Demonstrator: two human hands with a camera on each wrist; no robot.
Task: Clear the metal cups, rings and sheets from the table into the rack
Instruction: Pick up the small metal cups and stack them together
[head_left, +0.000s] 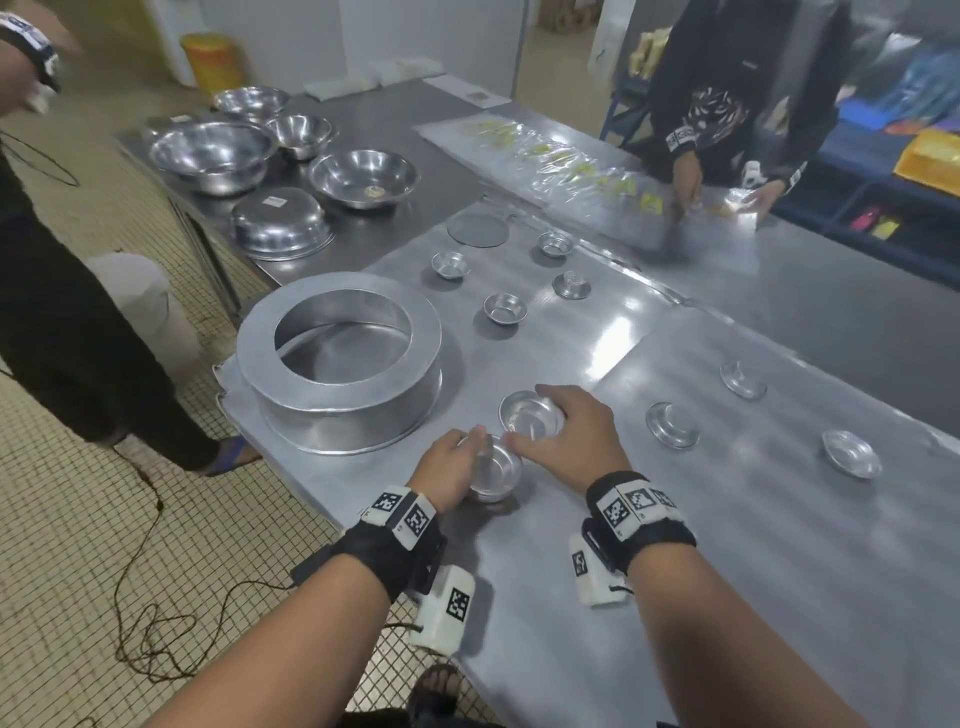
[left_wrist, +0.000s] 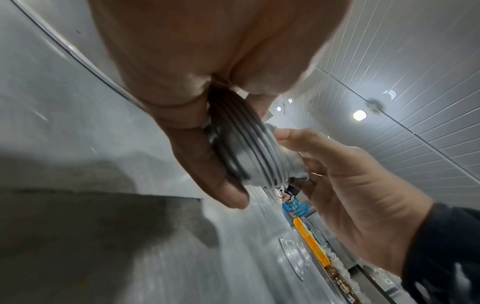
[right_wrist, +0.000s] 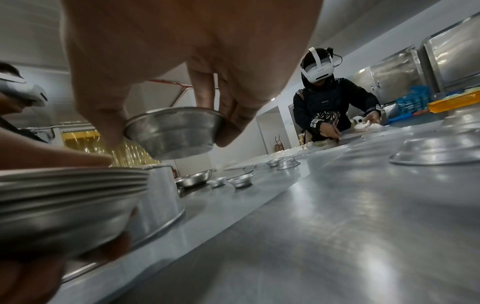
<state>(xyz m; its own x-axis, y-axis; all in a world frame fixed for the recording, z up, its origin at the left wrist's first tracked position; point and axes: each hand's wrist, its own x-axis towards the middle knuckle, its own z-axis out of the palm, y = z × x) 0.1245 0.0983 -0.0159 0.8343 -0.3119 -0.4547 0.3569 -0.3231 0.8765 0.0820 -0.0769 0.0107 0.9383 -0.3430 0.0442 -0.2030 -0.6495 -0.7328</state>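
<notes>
Silver everywhere on this table!
The cups (head_left: 504, 308) gleam silver, the big ring (head_left: 340, 358) sits matte grey, the table (head_left: 727, 545) shines steel grey. Wrist straps (head_left: 641, 525) show black with black-and-white square markers; the floor (head_left: 62, 545) carries a beige grid of tiles.

On the table (head_left: 675, 597), the large ring (head_left: 340, 358) stands at the near left edge. Just right of it the left hand (head_left: 447, 470) holds a stack of cups (head_left: 493, 475), and the right hand (head_left: 571, 434) holds a single cup (head_left: 530, 413) above and just behind the stack. Three cups (head_left: 505, 307) and one upturned cup (head_left: 571, 285) lie behind the hands, with a flat disc (head_left: 478, 229) beyond them. Three more upturned cups (head_left: 672, 425) lie to the right. Big bowls (head_left: 210, 156) sit at the far left.
</notes>
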